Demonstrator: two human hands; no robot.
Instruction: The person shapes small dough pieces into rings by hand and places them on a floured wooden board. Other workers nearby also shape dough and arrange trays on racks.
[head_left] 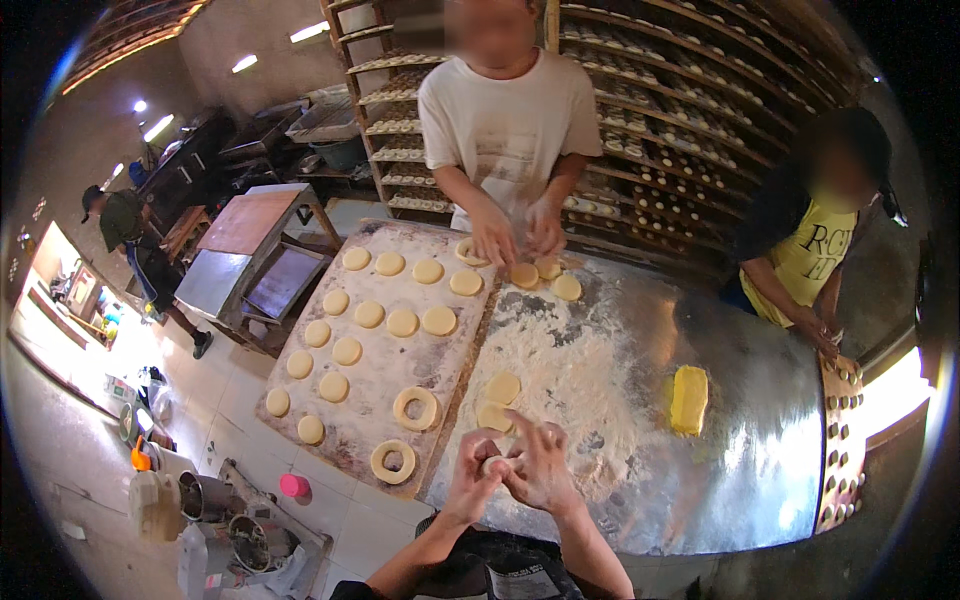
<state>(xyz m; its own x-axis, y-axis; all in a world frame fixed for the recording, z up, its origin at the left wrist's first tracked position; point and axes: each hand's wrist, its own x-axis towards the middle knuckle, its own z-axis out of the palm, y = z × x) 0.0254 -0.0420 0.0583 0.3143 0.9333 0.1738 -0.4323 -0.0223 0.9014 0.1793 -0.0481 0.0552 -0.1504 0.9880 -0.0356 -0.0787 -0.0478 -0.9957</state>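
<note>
Board (350, 425): floured, along the table's left edge. Carries rows of dough discs (385, 318) over its far and middle parts; two dough rings (415, 408) near its near corner, one behind the other, apart.

Left hand (474, 478): at the table's near edge, just right of the board. Fingers curled close round a small dough piece (492, 465), holding it from the left.

Dough piece: off the surface, between both hands, mostly hidden by the fingers; its shape cannot be told.

Right hand (540, 462): touching the same piece from the right, thumb and first fingers pinching, the other fingers spread wide.

Handling note, as a judgement: even pressure from both sides, and turning the piece while opening its middle, would likely keep the wall uniform like the two rings; floured fingertips should limit sticking.

Two flat discs (498, 400): on the flour patch (570, 380), just beyond the hands.

Table (740, 440): metal, floured at the centre.

Yellow block (688, 398): right of the flour, lying alone.

Far edge: another person's hands (518, 232) on more discs.

Right edge: a third person beside a tray (840, 440) of small pieces.
</note>
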